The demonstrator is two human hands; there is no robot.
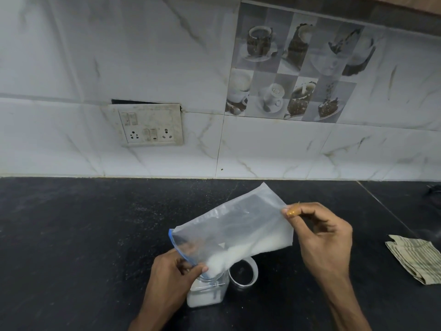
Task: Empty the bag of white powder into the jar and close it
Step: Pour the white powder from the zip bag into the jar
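A clear zip bag (238, 223) with a blue seal strip is tilted mouth-down over a clear plastic jar (207, 293) on the black counter. White powder (229, 255) lies in the bag's lower corner and runs into the jar's mouth; the jar's bottom holds some powder. My left hand (176, 271) grips the bag's mouth at the jar's rim. My right hand (319, 237) pinches the bag's raised bottom corner between thumb and fingers. The jar's clear round lid (243, 274) lies on the counter just right of the jar.
A folded striped cloth (415, 256) lies on the black counter (83, 235) at the right. A marble-tiled wall with a socket plate (150, 126) stands behind. Something dark sits at the far right edge of the counter.
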